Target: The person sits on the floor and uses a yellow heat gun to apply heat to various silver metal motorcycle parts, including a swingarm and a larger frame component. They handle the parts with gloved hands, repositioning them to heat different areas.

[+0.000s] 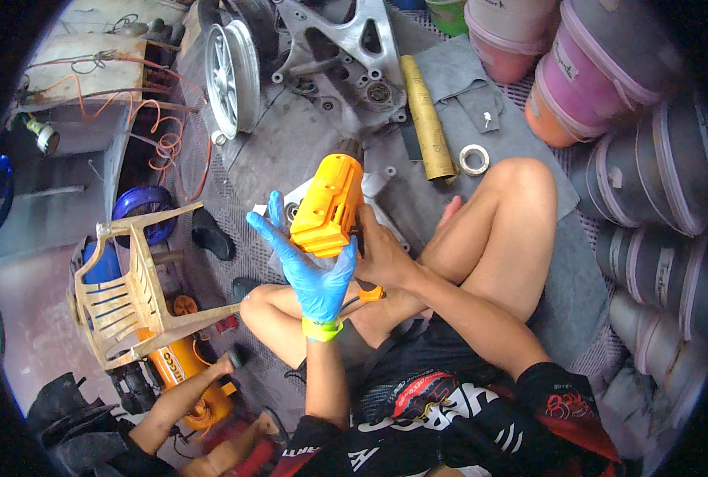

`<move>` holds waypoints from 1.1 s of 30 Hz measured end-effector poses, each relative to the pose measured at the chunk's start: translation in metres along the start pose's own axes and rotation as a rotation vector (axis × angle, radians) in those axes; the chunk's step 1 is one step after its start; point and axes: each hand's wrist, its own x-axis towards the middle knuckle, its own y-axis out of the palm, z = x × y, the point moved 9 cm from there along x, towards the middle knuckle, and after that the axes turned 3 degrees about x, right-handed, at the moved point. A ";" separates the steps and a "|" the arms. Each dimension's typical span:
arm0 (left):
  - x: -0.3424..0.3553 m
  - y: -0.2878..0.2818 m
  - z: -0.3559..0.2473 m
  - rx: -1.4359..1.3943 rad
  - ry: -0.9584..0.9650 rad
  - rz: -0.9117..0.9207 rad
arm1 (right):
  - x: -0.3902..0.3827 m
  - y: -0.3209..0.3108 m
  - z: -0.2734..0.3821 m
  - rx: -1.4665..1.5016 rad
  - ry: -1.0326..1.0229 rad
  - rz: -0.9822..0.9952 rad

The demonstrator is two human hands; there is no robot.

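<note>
A yellow cordless power drill (pixel 328 203) is held above my crossed legs, its dark chuck pointing away from me. My right hand (pixel 382 253) is closed round its dark handle, which my fingers mostly hide. The drill's yellow base shows below that hand. My left hand (pixel 310 266), in a blue glove, is open at the rear of the drill, with fingers stretched apart. Its thumb lies against or very near the casing; contact is unclear. Beyond the drill, a grey metal part (pixel 384 203) lies on the floor, partly covered. A round bearing-like ring (pixel 293 212) shows beside the gloved fingers.
A large metal frame part (pixel 334 67) and a silver wheel rim (pixel 231 79) stand ahead. A yellow-brown paper roll (pixel 427 119) and tape roll (pixel 474 160) lie right. Stacked buckets (pixel 580 75) line the right. Left are a plastic chair (pixel 135 294), an orange compressor (pixel 181 366) and another person's legs (pixel 183 405).
</note>
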 end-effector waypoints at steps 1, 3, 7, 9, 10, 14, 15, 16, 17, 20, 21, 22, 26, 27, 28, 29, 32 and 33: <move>-0.002 -0.003 0.002 -0.023 -0.018 -0.020 | -0.001 0.004 -0.008 -0.021 0.034 0.011; -0.003 -0.004 0.015 0.060 0.000 -0.011 | 0.001 0.003 0.004 -0.040 -0.076 -0.027; 0.003 -0.006 0.006 0.202 0.061 0.055 | -0.002 0.003 0.015 0.024 -0.093 0.006; 0.001 -0.011 -0.002 0.245 0.156 0.063 | -0.007 0.003 -0.014 0.176 0.011 0.020; -0.004 -0.022 -0.004 0.258 0.206 0.074 | -0.007 0.010 -0.003 0.227 0.044 0.007; -0.009 -0.098 0.079 0.268 0.004 -0.024 | -0.011 0.000 0.000 0.025 0.111 0.022; -0.012 -0.123 0.118 0.282 -0.117 -0.041 | -0.010 -0.007 -0.002 -0.034 0.119 -0.002; -0.014 -0.154 0.156 0.290 -0.237 -0.051 | -0.010 -0.012 -0.003 -0.042 0.104 -0.021; -0.017 -0.187 0.187 0.477 -0.319 -0.062 | -0.009 -0.018 -0.006 -0.047 0.085 -0.039; -0.106 -0.305 0.340 0.717 -0.863 0.101 | -0.015 -0.009 -0.004 -0.052 0.090 -0.035; -0.141 -0.325 0.369 0.575 -0.850 0.185 | -0.016 -0.008 -0.005 -0.087 0.046 -0.021; -0.163 -0.332 0.388 0.431 -0.824 0.271 | -0.015 -0.009 -0.008 -0.122 -0.001 -0.016; -0.210 -0.285 0.421 0.132 -0.713 0.515 | -0.025 -0.023 -0.037 -0.091 0.196 -0.077; -0.217 -0.283 0.426 -0.040 -0.758 0.466 | -0.028 -0.021 -0.039 0.006 0.229 -0.112; -0.174 -0.248 0.417 -0.128 -0.742 0.367 | -0.025 -0.035 -0.036 -0.110 0.210 -0.127; -0.151 -0.249 0.405 -0.155 -0.768 0.259 | -0.024 -0.038 -0.030 -0.189 0.209 -0.100; -0.101 -0.293 0.397 -0.238 -0.625 -0.232 | -0.030 -0.033 -0.032 -0.067 0.205 -0.158; -0.048 -0.278 0.372 -0.268 -0.608 -0.329 | -0.028 -0.042 -0.028 -0.067 0.171 -0.193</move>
